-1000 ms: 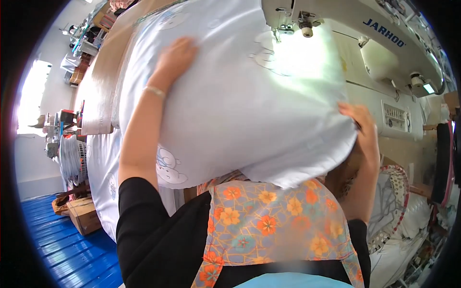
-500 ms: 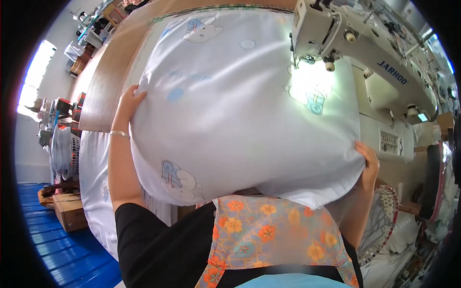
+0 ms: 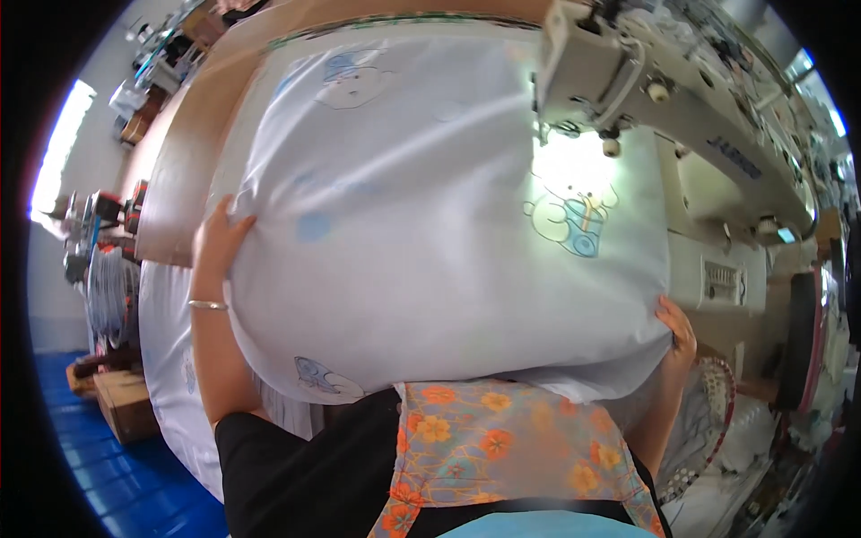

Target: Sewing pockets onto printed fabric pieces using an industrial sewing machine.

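A broad piece of white fabric (image 3: 430,242) with printed cartoon bears and blue dots covers the table in front of me. My left hand (image 3: 222,235) is closed on its left edge, fingers partly folded under the cloth. On the right edge, lower down, my right hand (image 3: 679,327) pinches the fabric. Between the hands the cloth is spread fairly taut with soft creases, and its near edge sags toward my apron. The sewing machine (image 3: 619,81) stands over the far right part of the cloth. Its lamp glares there, so the needle area cannot be made out.
A brown board (image 3: 184,197) borders the cloth on the left. More white printed fabric (image 3: 166,359) hangs beside the table. A wooden box (image 3: 128,405) sits on the blue floor (image 3: 134,493). At the right are the machine's bed (image 3: 717,278) and a round patterned rim (image 3: 722,421).
Both hands have come nearer to me, drawing the fabric with them. The printed bear by the machine's lamp now shows more fully and lies closer to me.
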The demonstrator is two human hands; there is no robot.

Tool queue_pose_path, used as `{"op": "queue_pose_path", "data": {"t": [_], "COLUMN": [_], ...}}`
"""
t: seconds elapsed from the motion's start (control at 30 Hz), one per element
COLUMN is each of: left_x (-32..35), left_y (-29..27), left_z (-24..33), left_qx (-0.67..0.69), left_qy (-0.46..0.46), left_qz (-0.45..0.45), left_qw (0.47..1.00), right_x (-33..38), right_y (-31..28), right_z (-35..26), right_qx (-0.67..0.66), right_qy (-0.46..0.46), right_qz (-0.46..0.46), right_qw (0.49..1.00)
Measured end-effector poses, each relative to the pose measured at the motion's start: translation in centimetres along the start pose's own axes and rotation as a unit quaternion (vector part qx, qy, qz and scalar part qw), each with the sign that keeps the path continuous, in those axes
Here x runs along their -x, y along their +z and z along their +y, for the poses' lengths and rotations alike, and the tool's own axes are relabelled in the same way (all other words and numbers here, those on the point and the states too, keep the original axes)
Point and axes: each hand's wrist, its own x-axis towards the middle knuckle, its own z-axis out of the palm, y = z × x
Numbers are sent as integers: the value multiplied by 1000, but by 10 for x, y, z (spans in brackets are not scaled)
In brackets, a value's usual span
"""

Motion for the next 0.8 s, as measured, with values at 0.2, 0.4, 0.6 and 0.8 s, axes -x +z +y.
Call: {"op": "queue_pose_path", "data": {"t": [0.2,0.4,0.6,0.8], "left_x": [-40,-94,-121,-144], "left_y": [26,124,162,193], "left_z": [126,313,385,384], "left_qx": [-171,-95,-181,-31], "left_qy": [413,592,499,494], "left_qz": [11,-1,-80,-115], "left_qw": [895,800,844,861], "right_x": [-7,-14,-18,-11], "right_y": [-6,-10,-11,-8], "right_z": [-2,-10,-8,4], "right_qx": [27,15,1,-9], "right_qy": [-17,-23,-37,-25], "right_qz": [-35,-49,-52,-40], "right_qw": [999,998,998,999]}}
